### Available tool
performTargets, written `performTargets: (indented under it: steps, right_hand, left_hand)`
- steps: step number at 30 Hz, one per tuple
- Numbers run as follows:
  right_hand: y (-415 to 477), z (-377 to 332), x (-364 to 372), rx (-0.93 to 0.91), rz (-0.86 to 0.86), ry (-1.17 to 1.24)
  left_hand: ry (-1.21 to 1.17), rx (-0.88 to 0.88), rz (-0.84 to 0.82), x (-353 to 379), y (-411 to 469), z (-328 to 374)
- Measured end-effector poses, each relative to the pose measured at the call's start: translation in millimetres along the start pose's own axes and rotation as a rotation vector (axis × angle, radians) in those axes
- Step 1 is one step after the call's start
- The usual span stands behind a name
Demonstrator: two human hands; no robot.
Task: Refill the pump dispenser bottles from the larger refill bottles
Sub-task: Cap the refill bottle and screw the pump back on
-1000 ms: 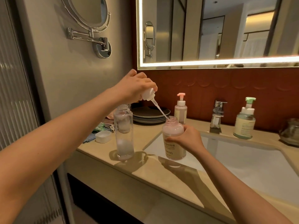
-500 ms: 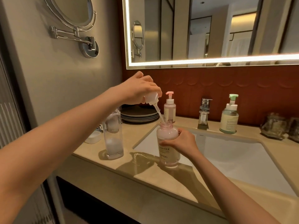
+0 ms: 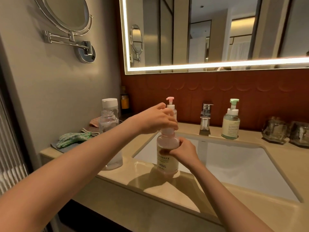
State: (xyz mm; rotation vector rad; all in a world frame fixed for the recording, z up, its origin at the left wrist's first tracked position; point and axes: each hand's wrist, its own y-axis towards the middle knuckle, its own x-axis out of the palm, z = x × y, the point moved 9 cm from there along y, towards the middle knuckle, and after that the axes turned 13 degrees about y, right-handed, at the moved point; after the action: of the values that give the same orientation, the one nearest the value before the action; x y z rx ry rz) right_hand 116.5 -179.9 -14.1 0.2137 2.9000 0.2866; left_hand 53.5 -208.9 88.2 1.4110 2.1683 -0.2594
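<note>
We are seating the pump top (image 3: 168, 131) on the dispenser bottle (image 3: 167, 158), which is standing at the tabletop's (image 3: 133, 178) front edge beside the sink's (image 3: 234, 164) left rim. Our left hand (image 3: 155, 119) is curling over the top and our right hand (image 3: 184, 151) is gripping the bottle's shoulder. We are aiming to thread it squarely, with the bottle upright. The open refill bottle (image 3: 108, 121) is standing just behind our left forearm, an easy knock.

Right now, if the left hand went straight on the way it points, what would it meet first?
Probably the pink-pump dispenser standing just behind the left hand; the faucet lies further right. Depth is unclear from one view, so this is a guess.
</note>
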Motion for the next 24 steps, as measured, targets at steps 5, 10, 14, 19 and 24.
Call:
performTargets:
  steps: [5,10,14,19,24]
  right_hand:
    - [-2.7,-0.4,3.7,-0.007,-0.027,0.015]
    - [-3.8,4.0,6.6,-0.022,-0.019,0.059]
    - [-8.5,2.1,7.8,-0.029,-0.022,0.103]
    - [-11.3,4.2,10.7,-0.005,-0.013,0.099]
    - [-15.3,3.0,12.8,-0.01,-0.006,0.075]
  left_hand:
    - [-0.037,0.05,-0.003,11.0,-6.6,13.5]
    - [-0.173,-0.148,0.419,4.8,-33.8,5.5]
    - [-0.839,-0.806,0.508,39.1,-74.1,-5.6]
    - [-1.336,-1.166,0.385,68.7,-74.8,12.7]
    - [-1.408,-1.182,0.267,65.2,-57.0,14.4]
